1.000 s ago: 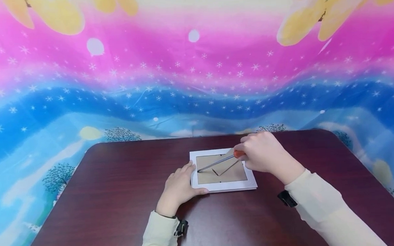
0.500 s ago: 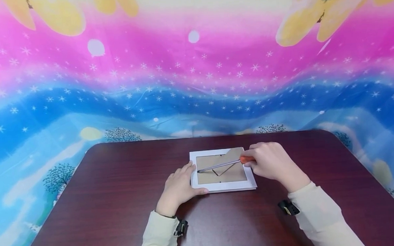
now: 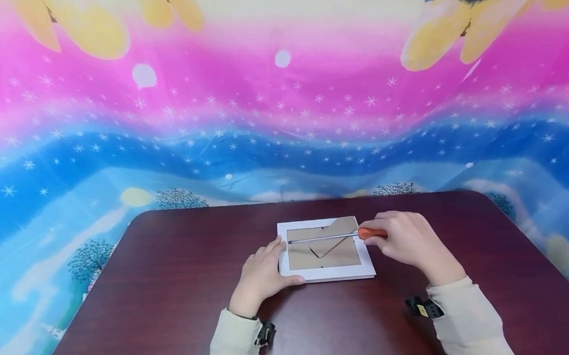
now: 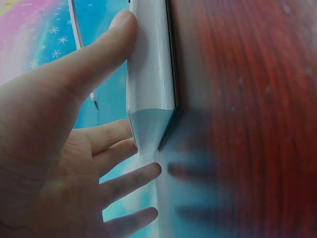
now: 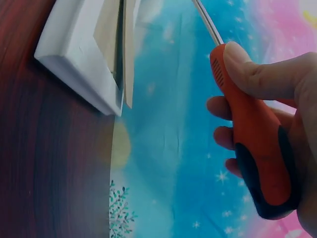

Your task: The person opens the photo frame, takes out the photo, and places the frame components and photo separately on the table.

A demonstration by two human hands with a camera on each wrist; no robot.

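A white picture frame [image 3: 371, 269] lies face down on the table, its tan backing board [image 3: 302, 259] showing. My left hand [image 3: 262, 274] rests at the frame's left end, thumb along the near side. The left wrist view shows the fingers spread and nearly straight, the thumb [image 4: 126, 29] against the frame. My right hand [image 3: 408, 241] grips the orange and black handle of a screwdriver [image 5: 262, 148]. Its metal shaft [image 3: 325, 238] stretches left across the backing. In the left wrist view the screwdriver tip [image 4: 94, 101] stands clear of the frame's back.
A tan stand flap [image 5: 129, 54] sticks out from the frame's back. Small dark tabs line the backing's edges. The dark red wooden table [image 3: 175, 288] ends at a printed cloth backdrop [image 3: 244, 121] with snowflakes.
My right hand has shifted right and toward me, bringing the screwdriver lower and more level. Its tip has lifted from the backing's left edge. My left hand keeps its place on the frame.
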